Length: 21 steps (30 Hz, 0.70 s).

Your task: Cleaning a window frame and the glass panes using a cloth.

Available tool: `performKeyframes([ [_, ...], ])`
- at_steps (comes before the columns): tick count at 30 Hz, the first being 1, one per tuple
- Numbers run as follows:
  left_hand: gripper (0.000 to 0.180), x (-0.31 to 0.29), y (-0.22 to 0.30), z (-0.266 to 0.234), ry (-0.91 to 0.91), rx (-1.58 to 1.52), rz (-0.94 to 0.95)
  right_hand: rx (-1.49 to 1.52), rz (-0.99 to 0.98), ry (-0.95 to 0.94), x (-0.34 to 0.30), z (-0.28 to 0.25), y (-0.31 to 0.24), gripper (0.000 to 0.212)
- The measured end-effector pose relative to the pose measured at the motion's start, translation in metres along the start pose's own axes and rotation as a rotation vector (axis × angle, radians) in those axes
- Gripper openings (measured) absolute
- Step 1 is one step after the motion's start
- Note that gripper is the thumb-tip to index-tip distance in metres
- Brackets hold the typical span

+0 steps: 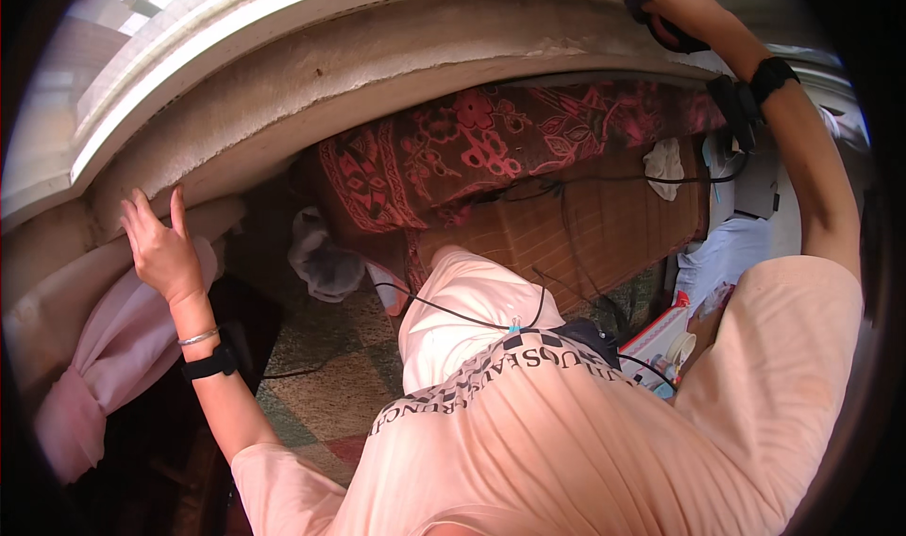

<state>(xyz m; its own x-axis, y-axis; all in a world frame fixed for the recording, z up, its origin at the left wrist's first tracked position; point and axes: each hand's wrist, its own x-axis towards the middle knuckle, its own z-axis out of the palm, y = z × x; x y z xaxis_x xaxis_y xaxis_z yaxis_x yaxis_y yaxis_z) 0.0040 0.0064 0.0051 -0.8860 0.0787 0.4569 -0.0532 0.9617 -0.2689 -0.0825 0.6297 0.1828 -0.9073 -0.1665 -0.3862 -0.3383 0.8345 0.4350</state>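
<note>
Windowsill [377,50] is apparently bracing the spread left hand [162,251]; the right hand [681,6], grip unclear, is touching a dark object [668,34], likely needing steadiness next.

single view, from the left one of a head-worn fisheye pair; it's tipped steeply down the wearer's front, so the pale shirt [566,442] looms super close at the bottom; left hand [165,253] and right hand [687,9] sit farther out, patterned floor [321,347] well below; ledge [377,50] bows across the top
</note>
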Motion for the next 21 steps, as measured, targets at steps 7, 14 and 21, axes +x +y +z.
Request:
performKeyframes([
  [7, 0.056, 0.002, 0.007, 0.006, 0.046, -0.022, -0.027, 0.035, -0.089, 0.065, 0.005, 0.046, 0.058, 0.037],
  [14, 0.053, -0.003, 0.002, 0.008, 0.105, -0.018, -0.07, 0.03, -0.104, 0.016, 0.005, 0.025, 0.036, 0.035],
  [21, 0.053, -0.009, 0.003, 0.01, 0.077, -0.048, -0.111, 0.08, -0.089, -0.062, 0.008, 0.014, 0.028, 0.034],
])
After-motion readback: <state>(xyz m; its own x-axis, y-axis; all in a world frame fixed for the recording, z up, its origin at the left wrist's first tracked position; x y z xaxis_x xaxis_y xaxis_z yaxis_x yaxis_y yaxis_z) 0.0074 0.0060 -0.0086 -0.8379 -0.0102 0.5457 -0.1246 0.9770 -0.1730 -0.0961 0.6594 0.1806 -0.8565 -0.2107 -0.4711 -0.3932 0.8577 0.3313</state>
